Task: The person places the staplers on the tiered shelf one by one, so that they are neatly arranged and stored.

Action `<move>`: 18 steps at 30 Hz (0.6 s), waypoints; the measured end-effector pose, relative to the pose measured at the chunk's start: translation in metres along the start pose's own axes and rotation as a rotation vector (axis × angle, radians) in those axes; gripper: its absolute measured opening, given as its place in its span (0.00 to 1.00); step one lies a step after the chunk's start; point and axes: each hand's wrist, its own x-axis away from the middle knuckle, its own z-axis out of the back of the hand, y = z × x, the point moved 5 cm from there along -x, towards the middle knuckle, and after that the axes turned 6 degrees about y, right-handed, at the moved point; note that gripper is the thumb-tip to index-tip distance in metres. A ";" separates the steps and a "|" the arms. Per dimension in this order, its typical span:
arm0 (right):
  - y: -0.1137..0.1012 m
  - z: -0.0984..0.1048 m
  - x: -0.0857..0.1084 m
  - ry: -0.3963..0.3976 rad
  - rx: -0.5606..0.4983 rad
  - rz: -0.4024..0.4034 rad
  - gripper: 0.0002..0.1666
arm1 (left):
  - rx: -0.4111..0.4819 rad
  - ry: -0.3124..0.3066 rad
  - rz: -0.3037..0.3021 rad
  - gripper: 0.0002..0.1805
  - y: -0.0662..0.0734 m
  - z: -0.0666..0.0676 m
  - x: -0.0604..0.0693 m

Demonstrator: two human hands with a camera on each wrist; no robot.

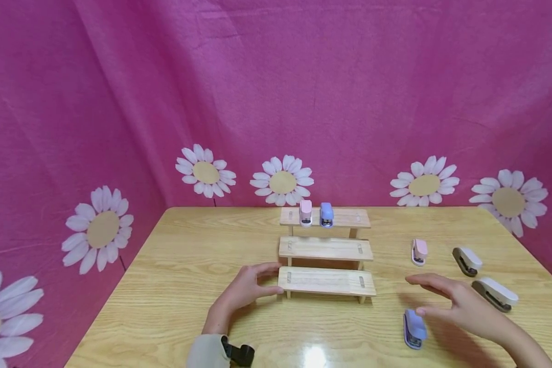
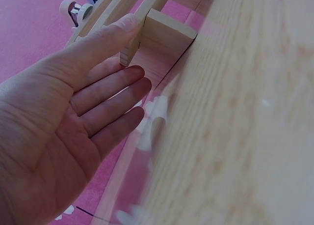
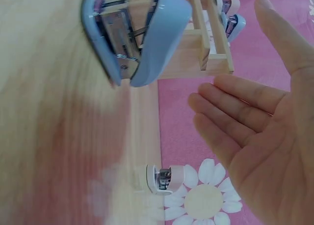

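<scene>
My left hand (image 1: 245, 290) touches the left end of the lowest tier of a three-tier wooden stand (image 1: 326, 281); in the left wrist view the thumb of that hand (image 2: 83, 92) lies at the board's end, the other fingers extended. My right hand (image 1: 469, 307) hovers over the table with fingers spread, holding nothing. A blue stapler (image 1: 414, 328) lies just below its thumb, and shows large in the right wrist view, where the blue stapler (image 3: 162, 38) is apart from the hand (image 3: 260, 131). A pink stapler (image 1: 305, 212) and another blue stapler (image 1: 326, 214) stand on the top tier.
Right of the stand, a pink stapler (image 1: 419, 252) lies on the wooden table (image 1: 188, 255). Two white-and-dark staplers, one farther back (image 1: 467, 261) and one nearer (image 1: 495, 294), lie at the far right. A pink cloth (image 1: 276, 92) with daisies hangs behind the table.
</scene>
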 end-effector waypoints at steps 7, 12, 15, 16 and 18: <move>0.014 -0.011 0.012 -0.128 0.011 0.011 0.29 | 0.003 -0.001 0.002 0.35 -0.001 0.000 -0.001; 0.015 -0.017 0.016 -0.158 0.021 0.062 0.29 | 0.001 -0.005 0.010 0.35 -0.002 0.000 -0.001; 0.016 -0.020 0.017 -0.184 0.009 0.075 0.27 | -0.002 -0.006 0.009 0.35 -0.002 0.000 -0.001; 0.016 -0.021 0.017 -0.193 0.007 0.077 0.26 | -0.003 -0.006 0.008 0.35 -0.002 0.000 -0.001; 0.016 -0.023 0.018 -0.207 -0.004 0.079 0.25 | -0.003 -0.006 0.007 0.35 -0.002 0.000 -0.001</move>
